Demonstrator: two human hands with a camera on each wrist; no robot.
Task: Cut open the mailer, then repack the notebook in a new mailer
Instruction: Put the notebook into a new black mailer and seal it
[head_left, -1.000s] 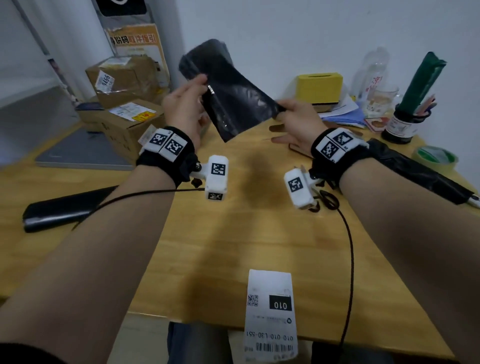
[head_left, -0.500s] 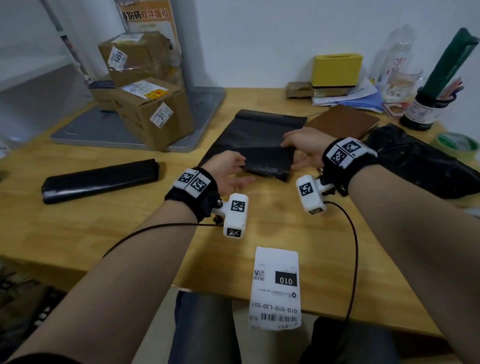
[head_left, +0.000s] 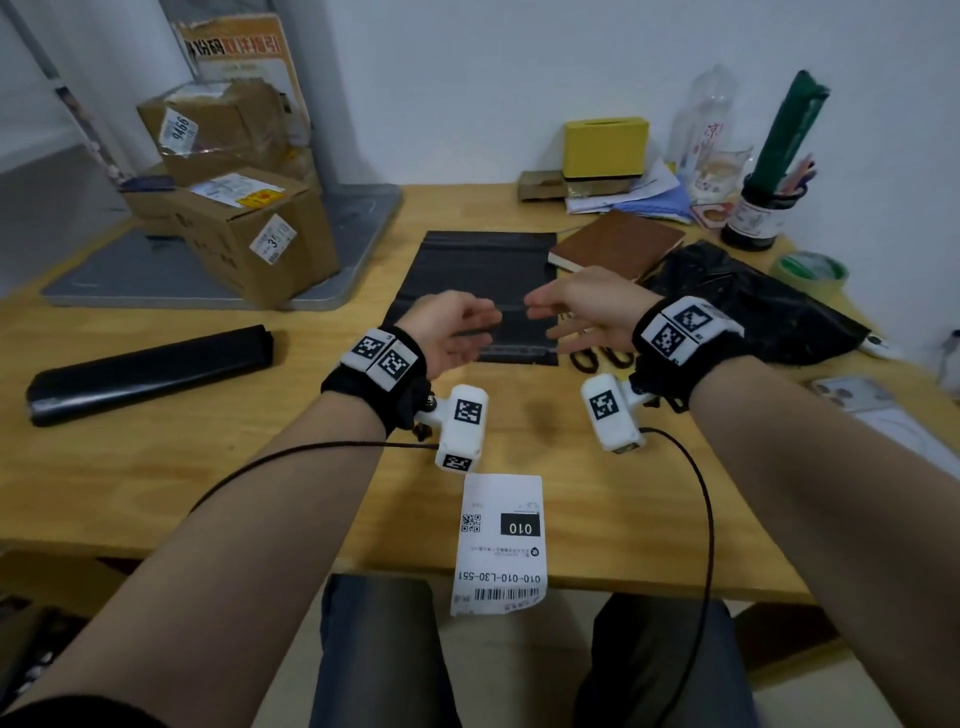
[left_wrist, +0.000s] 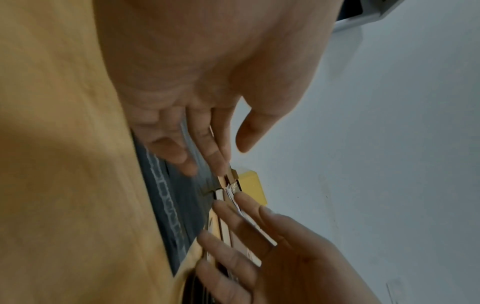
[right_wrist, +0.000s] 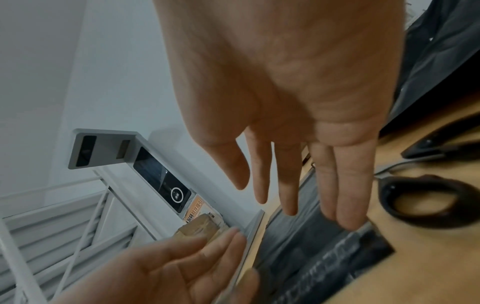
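With the new mailer (head_left: 475, 280) flat at centre frame, your left hand (head_left: 451, 332) and right hand (head_left: 582, 307) hover spread and empty; next, grasp the notebook (head_left: 618, 244) at upper right.

Under your two hands (head_left: 457, 327) the new mailer (head_left: 483, 270) lies flat on the table (head_left: 260, 467). The notebook (head_left: 618, 244) sits just beyond your right hand (head_left: 587, 312), the scissors (head_left: 597, 358) beneath it, and the boxes (head_left: 249, 234) lie far left.
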